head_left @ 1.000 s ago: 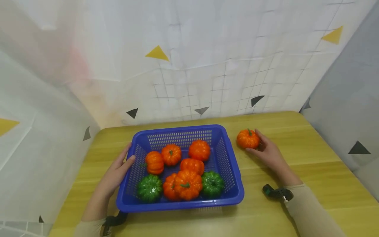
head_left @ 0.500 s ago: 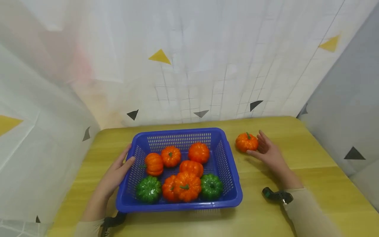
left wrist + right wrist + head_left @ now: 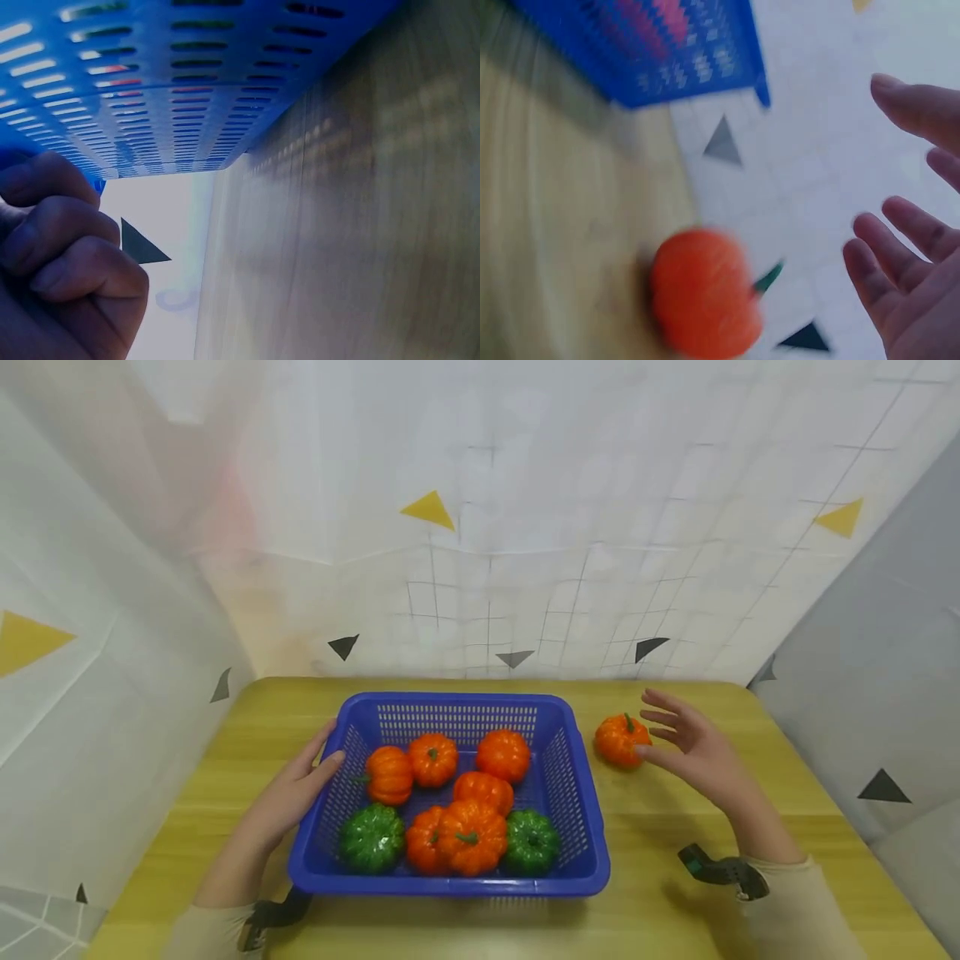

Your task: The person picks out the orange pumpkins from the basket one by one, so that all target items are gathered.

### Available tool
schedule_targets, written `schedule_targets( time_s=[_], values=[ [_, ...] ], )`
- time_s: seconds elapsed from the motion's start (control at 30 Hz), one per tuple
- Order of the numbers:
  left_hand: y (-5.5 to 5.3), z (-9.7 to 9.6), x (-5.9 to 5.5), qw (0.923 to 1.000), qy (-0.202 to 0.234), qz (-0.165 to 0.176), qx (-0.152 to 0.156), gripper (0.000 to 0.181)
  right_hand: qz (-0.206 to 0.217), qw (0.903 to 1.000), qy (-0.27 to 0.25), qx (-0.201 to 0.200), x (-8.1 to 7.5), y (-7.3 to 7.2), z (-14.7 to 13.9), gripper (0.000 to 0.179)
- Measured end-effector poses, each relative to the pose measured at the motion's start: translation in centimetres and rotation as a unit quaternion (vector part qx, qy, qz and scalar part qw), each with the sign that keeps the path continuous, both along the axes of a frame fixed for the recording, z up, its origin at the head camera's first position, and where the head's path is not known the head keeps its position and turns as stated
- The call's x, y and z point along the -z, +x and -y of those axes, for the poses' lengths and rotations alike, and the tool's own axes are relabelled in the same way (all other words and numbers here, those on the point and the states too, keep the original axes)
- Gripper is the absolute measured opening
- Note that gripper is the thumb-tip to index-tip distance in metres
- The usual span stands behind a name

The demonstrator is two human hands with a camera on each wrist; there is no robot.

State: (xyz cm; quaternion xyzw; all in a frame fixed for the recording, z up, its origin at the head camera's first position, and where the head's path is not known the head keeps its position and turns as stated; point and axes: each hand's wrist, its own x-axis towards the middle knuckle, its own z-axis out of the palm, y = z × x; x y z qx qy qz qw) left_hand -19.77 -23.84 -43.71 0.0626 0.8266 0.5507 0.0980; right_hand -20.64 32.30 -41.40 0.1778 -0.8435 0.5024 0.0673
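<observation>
A blue plastic basket (image 3: 450,886) holds several orange toy pumpkins (image 3: 471,839) and two green ones (image 3: 372,839). At its left rim, my left hand (image 3: 288,797) grips the edge, thumb on top; the left wrist view has its curled fingers (image 3: 90,270) beside the slotted wall. One orange pumpkin (image 3: 617,743) with a green stem sits on the table right of the basket. My right hand (image 3: 705,756) is just right of it, fingers spread and holding nothing. In the right wrist view a gap shows between that hand (image 3: 915,262) and the pumpkin (image 3: 705,296).
The wooden table (image 3: 675,893) runs back to a white sheet wall (image 3: 525,527) with yellow and dark triangles. Grey-white sheets stand at the left (image 3: 97,735) and right (image 3: 892,693). Each wrist wears a dark strap-like device (image 3: 720,870).
My right hand has let go of the lone orange pumpkin and drawn up and away to the right with fingers opened. My left hand stays on the basket rim.
</observation>
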Motion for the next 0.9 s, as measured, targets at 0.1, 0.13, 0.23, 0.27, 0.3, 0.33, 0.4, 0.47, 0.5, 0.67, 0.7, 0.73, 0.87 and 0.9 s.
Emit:
schedule_targets(
  time_s=[0.1, 0.13, 0.23, 0.27, 0.3, 0.33, 0.4, 0.47, 0.5, 0.67, 0.7, 0.73, 0.87, 0.9],
  values=[
    [-0.1, 0.0, -0.2, 1.0000, 0.007, 0.006, -0.002, 0.069, 0.007, 0.9980, 0.051, -0.035, -2.0, 0.1, 1.7, 0.079],
    [-0.1, 0.0, -0.2, 1.0000, 0.006, 0.006, -0.002, 0.069, 0.010, 0.9965, 0.066, -0.050, -2.5, 0.2, 2.3, 0.080],
    [0.0, 0.1, -0.4, 1.0000, -0.008, 0.000, 0.000, 0.070, 0.011, 0.9910, 0.095, -0.094, -3.6, 0.2, 4.0, 0.081],
    [0.0, 0.1, -0.4, 0.9999, -0.013, -0.001, 0.000, 0.070, 0.011, 0.9891, 0.101, -0.106, -3.9, 0.2, 4.6, 0.081],
    [0.1, 0.1, -0.5, 0.9998, -0.018, -0.003, 0.000, 0.070, 0.009, 0.9869, 0.104, -0.124, -4.2, 0.2, 5.2, 0.082],
    [0.1, 0.1, -0.4, 0.9997, -0.022, -0.004, 0.000, 0.069, 0.009, 0.9845, 0.110, -0.136, -4.4, 0.2, 5.8, 0.082],
    [0.1, 0.1, -0.4, 0.9997, -0.023, -0.003, -0.002, 0.069, 0.005, 0.9790, 0.116, -0.167, -4.8, 0.1, 7.0, 0.083],
    [0.1, 0.1, -0.3, 0.9998, -0.022, -0.002, -0.003, 0.070, 0.009, 0.9728, 0.124, -0.195, -5.1, 0.0, 8.1, 0.084],
    [0.1, 0.1, -0.2, 0.9998, -0.020, -0.002, -0.003, 0.070, 0.008, 0.9688, 0.128, -0.212, -5.1, -0.1, 8.6, 0.085],
    [0.0, 0.1, 0.0, 0.9999, -0.010, -0.003, 0.001, 0.070, -0.003, 0.9450, 0.154, -0.289, -4.9, -0.4, 10.9, 0.086],
    [0.0, 0.1, 0.1, 1.0000, -0.009, -0.003, 0.001, 0.070, -0.005, 0.9399, 0.163, -0.300, -4.9, -0.4, 11.3, 0.086],
    [0.1, 0.0, 0.1, 0.9999, -0.010, -0.004, 0.001, 0.070, -0.006, 0.9349, 0.172, -0.310, -4.9, -0.3, 11.6, 0.085],
    [0.1, -0.2, -0.1, 0.9999, -0.012, -0.007, 0.001, 0.069, 0.002, 0.9163, 0.214, -0.339, -5.0, 0.1, 13.1, 0.083],
    [0.2, -0.2, -0.1, 0.9999, -0.014, -0.008, 0.001, 0.069, 0.003, 0.9114, 0.225, -0.345, -5.1, 0.2, 13.4, 0.083]
  ],
)
